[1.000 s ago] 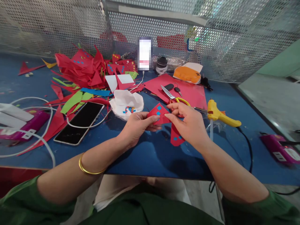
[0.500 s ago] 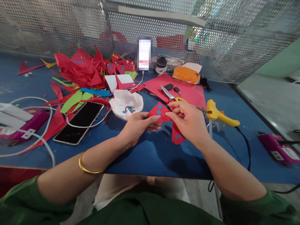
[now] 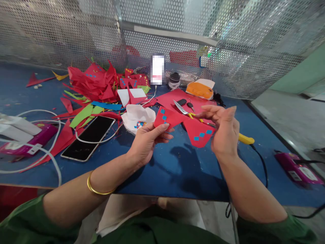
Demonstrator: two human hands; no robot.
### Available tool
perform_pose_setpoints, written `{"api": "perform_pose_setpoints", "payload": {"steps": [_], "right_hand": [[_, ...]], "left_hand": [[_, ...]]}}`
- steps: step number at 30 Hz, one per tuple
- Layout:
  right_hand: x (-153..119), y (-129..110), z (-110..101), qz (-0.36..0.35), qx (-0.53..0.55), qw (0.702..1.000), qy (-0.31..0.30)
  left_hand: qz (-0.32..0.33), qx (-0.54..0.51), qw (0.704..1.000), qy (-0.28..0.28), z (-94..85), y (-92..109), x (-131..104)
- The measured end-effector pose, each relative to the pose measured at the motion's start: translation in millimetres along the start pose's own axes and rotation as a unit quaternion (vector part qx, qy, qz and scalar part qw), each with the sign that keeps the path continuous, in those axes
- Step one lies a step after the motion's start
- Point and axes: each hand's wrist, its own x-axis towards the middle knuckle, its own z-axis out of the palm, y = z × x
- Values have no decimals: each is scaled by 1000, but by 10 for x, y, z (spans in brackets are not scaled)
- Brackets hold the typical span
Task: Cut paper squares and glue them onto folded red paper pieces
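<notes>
My left hand [image 3: 151,137] pinches the left end of a bow-shaped red paper cut-out [image 3: 175,118] between thumb and fingers. Blue paper squares decorate both of its wide ends, and it is held above the blue table. To the right of the cut-out, my right hand [image 3: 224,130] is raised with its fingers stretched out, holding nothing that I can see. Scissors [image 3: 180,107] with yellow handles lie behind the cut-out on a red sheet [image 3: 165,97]. Just behind my left hand sits a white paper-lined bowl [image 3: 133,113] with small coloured paper bits [image 3: 140,124].
At the left are a heap of red paper scraps [image 3: 93,83], a dark phone [image 3: 90,137], white cables and a purple power strip [image 3: 42,139]. A yellow glue gun [image 3: 246,139] is partly behind my right hand. Another power strip [image 3: 297,167] lies at right; perforated metal mesh [image 3: 162,34] stands behind.
My right hand has let go of the red cut-out and moved right, its fingers now spread. The cut-out has opened to view, its right end now lifted and facing me.
</notes>
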Motion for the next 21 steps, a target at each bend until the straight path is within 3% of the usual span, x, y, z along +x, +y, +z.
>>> {"api": "perform_pose_setpoints", "payload": {"steps": [4, 11, 17, 21], "right_hand": [[-43, 38, 70, 59, 62, 996, -4], [-95, 74, 110, -37, -2, 996, 83], [-186, -18, 203, 93, 77, 992, -44], [-208, -53, 238, 123, 102, 985, -57]], "left_hand": [[56, -17, 997, 45, -15, 45, -1], [85, -31, 992, 87, -52, 87, 35], [86, -39, 992, 88, -55, 77, 40], [68, -6, 995, 72, -51, 51, 30]]}}
